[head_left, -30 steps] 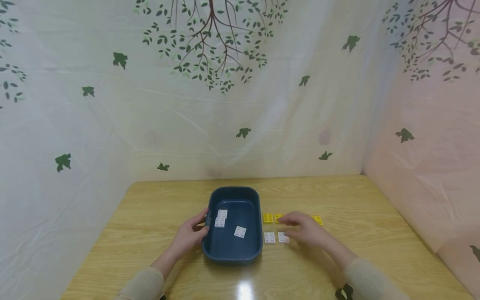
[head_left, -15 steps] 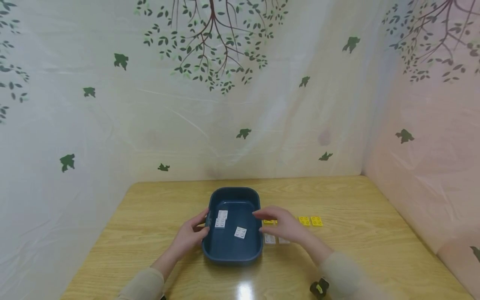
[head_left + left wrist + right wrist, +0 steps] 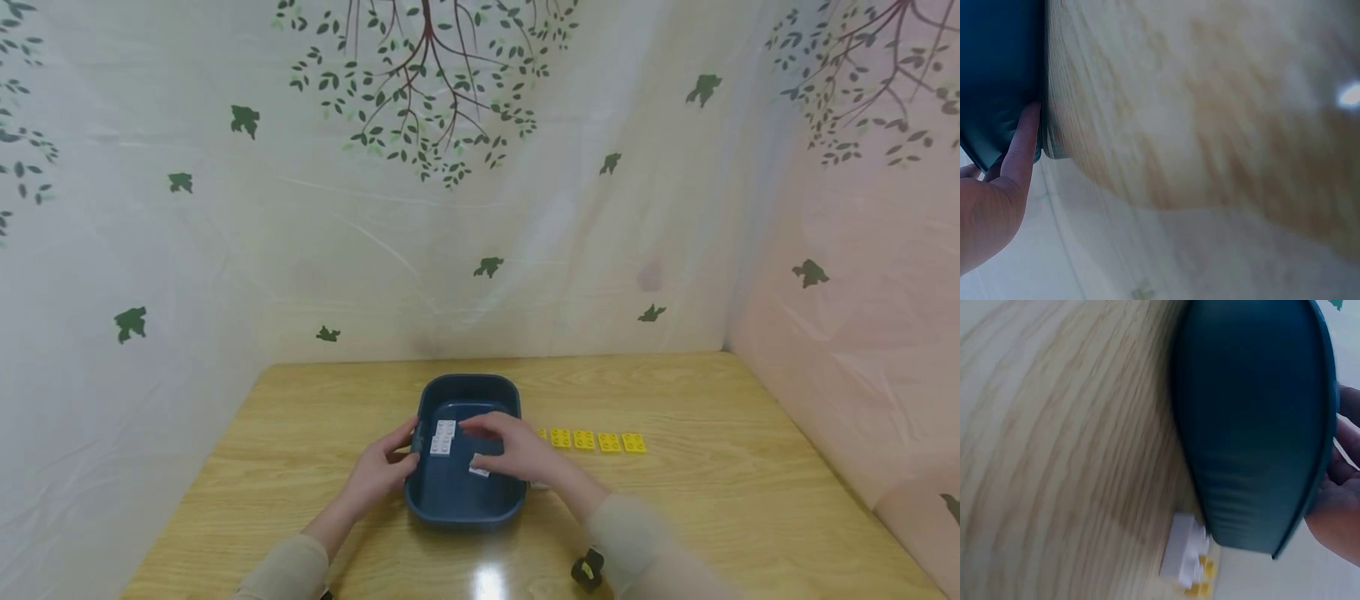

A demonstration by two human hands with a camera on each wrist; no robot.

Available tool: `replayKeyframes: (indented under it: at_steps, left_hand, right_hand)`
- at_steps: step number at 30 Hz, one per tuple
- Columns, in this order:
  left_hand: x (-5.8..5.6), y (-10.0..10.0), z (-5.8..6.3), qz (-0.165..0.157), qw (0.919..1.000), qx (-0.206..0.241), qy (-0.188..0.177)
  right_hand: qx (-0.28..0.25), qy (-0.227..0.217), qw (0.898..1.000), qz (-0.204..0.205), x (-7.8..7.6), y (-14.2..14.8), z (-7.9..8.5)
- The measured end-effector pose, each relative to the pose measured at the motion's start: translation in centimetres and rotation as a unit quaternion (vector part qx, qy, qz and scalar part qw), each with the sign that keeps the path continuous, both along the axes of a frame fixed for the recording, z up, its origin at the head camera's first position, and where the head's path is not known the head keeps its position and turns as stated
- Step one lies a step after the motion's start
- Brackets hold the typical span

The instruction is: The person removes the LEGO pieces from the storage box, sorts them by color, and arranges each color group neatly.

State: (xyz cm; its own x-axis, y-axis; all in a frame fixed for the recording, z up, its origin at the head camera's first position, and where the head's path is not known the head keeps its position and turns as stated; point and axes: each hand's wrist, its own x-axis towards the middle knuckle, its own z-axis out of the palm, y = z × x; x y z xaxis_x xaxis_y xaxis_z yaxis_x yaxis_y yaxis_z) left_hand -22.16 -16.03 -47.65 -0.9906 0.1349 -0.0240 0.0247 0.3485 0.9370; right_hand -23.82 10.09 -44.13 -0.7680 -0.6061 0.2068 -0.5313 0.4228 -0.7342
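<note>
A dark blue tray (image 3: 471,500) stands on the table. My left hand (image 3: 382,467) holds its left side; in the left wrist view one finger (image 3: 1024,134) lies along the outer wall. Two white toy bricks (image 3: 442,439) lie against each other in the tray's left half. My right hand (image 3: 517,450) reaches over the right rim, thumb and fingers spread apart. Its thumb partly covers a third white brick (image 3: 478,471) inside the tray. No brick shows between its fingers. In the right wrist view, a white brick (image 3: 1182,550) stands outside beside the tray.
Right of the tray runs a row of several yellow toy bricks (image 3: 585,439), its left end behind the right hand. The wooden table (image 3: 315,400) meets pale fabric walls (image 3: 420,275) with leaf prints.
My right hand has moved left from beside the loose bricks, across the tray's right rim, to above its inside. The left hand and the tray have stayed in place.
</note>
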Motion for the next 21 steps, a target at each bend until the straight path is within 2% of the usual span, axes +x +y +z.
replayKeyframes:
  at_steps: [3,12,21]
  left_hand:
    - [0.0,0.0,0.0,-0.001,1.0,0.002,-0.002]
    - [0.1,-0.1,0.2,-0.014,0.9998,0.016,0.004]
    - [0.0,-0.2,0.3,-0.021,0.9995,0.021,-0.002]
  right_hand:
    - [0.009,-0.021,1.0,-0.003,0.0,-0.9,0.0]
    - [0.058,-0.023,0.998,-0.015,-0.8,-2.9,-0.5]
    - [0.073,-0.03,0.996,-0.045,-2.2,-4.4,-1.6]
